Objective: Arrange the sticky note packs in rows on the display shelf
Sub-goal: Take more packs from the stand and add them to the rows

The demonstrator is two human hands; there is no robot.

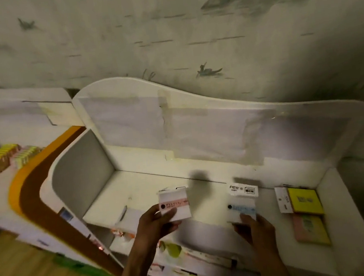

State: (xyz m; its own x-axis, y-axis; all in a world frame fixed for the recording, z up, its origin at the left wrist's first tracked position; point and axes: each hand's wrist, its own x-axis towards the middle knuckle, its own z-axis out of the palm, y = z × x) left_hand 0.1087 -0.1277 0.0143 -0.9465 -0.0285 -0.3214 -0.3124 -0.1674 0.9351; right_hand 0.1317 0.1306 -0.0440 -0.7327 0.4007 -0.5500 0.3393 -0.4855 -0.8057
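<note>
My left hand [156, 223] grips a white sticky note pack with a pink band [175, 203] above the top tier of the white display shelf [136, 184]. My right hand [256, 227] holds a white pack with a blue band [243, 209] a little to the right, low over the shelf floor. At the shelf's right end lie a yellow pack [305, 201] with a white header card and, in front of it, a pink and yellow pack [310, 229].
A white side wall [83, 171] closes the shelf on the left, a tall back panel [197, 122] behind. Lower tiers below hold more packs [191, 264]. A neighbouring display at far left carries rows of yellow and pink packs [8, 157]. Wooden floor lies at lower left.
</note>
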